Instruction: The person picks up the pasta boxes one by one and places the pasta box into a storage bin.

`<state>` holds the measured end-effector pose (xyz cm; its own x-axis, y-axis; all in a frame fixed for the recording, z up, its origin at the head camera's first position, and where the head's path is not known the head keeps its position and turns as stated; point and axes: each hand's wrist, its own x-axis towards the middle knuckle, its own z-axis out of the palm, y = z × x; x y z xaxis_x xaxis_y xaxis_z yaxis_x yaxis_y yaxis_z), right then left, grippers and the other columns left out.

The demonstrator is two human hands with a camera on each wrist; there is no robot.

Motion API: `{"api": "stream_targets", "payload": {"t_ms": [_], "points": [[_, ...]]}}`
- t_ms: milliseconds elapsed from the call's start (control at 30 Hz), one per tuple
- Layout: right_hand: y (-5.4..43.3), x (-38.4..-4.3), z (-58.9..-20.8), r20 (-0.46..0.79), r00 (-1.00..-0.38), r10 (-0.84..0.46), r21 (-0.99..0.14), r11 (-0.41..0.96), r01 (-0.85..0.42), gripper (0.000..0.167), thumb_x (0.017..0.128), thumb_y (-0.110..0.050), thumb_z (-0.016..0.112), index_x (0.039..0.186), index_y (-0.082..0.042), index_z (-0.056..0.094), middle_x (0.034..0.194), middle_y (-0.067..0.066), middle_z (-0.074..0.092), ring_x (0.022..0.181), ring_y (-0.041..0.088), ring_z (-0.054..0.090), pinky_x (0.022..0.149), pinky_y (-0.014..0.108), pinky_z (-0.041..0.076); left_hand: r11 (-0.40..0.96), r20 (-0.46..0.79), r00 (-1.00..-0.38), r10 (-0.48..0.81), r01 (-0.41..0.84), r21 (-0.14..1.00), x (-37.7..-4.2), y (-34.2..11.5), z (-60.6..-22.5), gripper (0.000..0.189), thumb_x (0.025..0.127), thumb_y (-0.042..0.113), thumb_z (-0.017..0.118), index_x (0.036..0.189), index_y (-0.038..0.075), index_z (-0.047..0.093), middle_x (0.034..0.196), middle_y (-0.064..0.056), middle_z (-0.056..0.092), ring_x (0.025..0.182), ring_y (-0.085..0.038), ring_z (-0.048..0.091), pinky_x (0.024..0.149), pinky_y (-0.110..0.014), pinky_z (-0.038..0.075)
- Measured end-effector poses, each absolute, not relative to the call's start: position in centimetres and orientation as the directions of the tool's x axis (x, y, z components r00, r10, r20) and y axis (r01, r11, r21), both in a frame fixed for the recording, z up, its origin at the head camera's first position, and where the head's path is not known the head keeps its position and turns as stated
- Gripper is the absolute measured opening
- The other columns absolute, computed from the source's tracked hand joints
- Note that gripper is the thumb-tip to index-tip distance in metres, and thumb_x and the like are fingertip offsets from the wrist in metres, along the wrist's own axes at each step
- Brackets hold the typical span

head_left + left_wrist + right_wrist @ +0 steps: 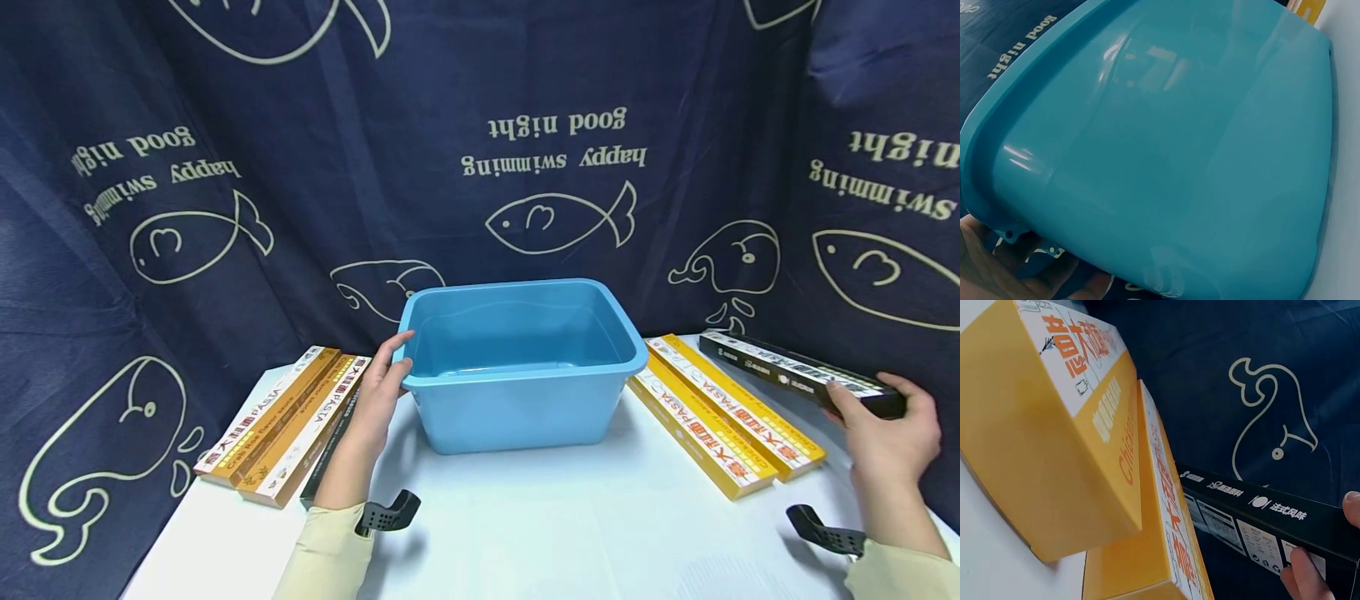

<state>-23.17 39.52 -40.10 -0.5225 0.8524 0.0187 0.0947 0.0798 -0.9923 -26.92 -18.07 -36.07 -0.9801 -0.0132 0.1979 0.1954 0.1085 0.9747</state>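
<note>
A blue plastic bin (517,414) stands upright on the white table. My left hand (380,393) grips its left rim, thumb and fingertip over the edge; in the left wrist view the bin's wall (1166,144) fills most of the picture and the fingers lie below the rim. At the far right, my right hand (896,429) holds the near end of a long black pasta box (795,365), thumb on one side and fingers on the other. The right wrist view shows this black box (1241,512) pinched at its end. Inside the bin only bare blue walls show.
Two yellow pasta boxes (712,437) lie side by side between the bin and the black box. Left of the bin lie two orange-brown pasta boxes (262,425) and a dark box (324,458), partly behind my left arm. A navy fish-print curtain (555,167) encloses the table (540,525).
</note>
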Motion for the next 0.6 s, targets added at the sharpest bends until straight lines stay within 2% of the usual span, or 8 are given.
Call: {"api": "stream_targets", "payload": {"t_ms": [33,67,233,300,400,600], "points": [[39.46,-23.16,-40.09,0.018,-0.521,0.854,-0.994,0.072,0.084,0.066,0.087,-0.013,0.072,0.142,-0.040,0.047,0.139,-0.024,0.036,0.129,-0.003,0.041,0.060,-0.003,0.043,0.108,0.199,-0.980,-0.013,0.197,0.974,-26.92,-18.07,-36.08,0.044,0.105,0.023,0.043,0.148,0.026,0.044,0.165,-0.001,0.026,0.148,-0.030,0.033,0.116,-0.059,0.034],[39.39,-23.16,-40.07,0.017,-0.520,0.854,-0.994,0.071,0.084,0.066,0.087,-0.014,0.072,0.142,-0.041,0.047,0.140,-0.024,0.036,0.129,-0.002,0.042,0.065,0.000,0.047,0.108,0.200,-0.980,-0.011,0.198,0.974,-26.93,-18.08,-36.08,0.044,0.105,0.023,0.043,0.148,0.026,0.044,0.165,-0.001,0.026,0.149,-0.030,0.033,0.116,-0.060,0.034],[39.29,-23.44,-40.00,-0.002,-0.525,0.851,-0.999,0.023,0.042,0.067,0.087,-0.009,0.071,0.141,-0.040,0.047,0.141,-0.023,0.036,0.131,0.000,0.042,0.063,0.002,0.049,0.121,0.198,-0.980,-0.014,0.195,0.973,-26.98,-18.17,-36.09,0.043,0.105,0.024,0.042,0.148,0.027,0.044,0.165,0.000,0.026,0.149,-0.029,0.032,0.116,-0.059,0.035],[39.42,-23.63,-39.93,-0.012,-0.526,0.850,-0.999,-0.027,-0.020,0.068,0.084,-0.003,0.071,0.139,-0.037,0.050,0.137,-0.021,0.038,0.123,-0.001,0.047,0.048,-0.002,0.039,0.123,0.203,-0.979,-0.011,0.200,0.972,-27.04,-18.15,-36.16,0.043,0.105,0.024,0.042,0.148,0.025,0.044,0.165,-0.001,0.026,0.149,-0.030,0.032,0.116,-0.060,0.035],[39.53,-23.70,-39.68,-0.011,-0.525,0.851,-0.995,-0.063,-0.083,0.067,0.082,0.002,0.072,0.135,-0.035,0.054,0.133,-0.021,0.040,0.113,-0.004,0.050,0.049,0.000,0.042,0.119,0.208,-0.978,-0.010,0.206,0.971,-27.10,-18.02,-36.26,0.044,0.105,0.024,0.041,0.149,0.024,0.043,0.165,-0.001,0.026,0.149,-0.030,0.033,0.115,-0.059,0.035],[39.28,-23.70,-39.14,0.027,-0.530,0.848,-0.996,-0.022,-0.086,0.065,0.081,0.001,0.074,0.132,-0.035,0.057,0.131,-0.021,0.041,0.107,-0.005,0.050,0.051,0.000,0.043,0.112,0.216,-0.976,0.005,0.215,0.970,-27.05,-18.19,-36.32,0.043,0.105,0.026,0.042,0.148,0.027,0.043,0.164,0.000,0.026,0.149,-0.028,0.032,0.116,-0.059,0.035]]}}
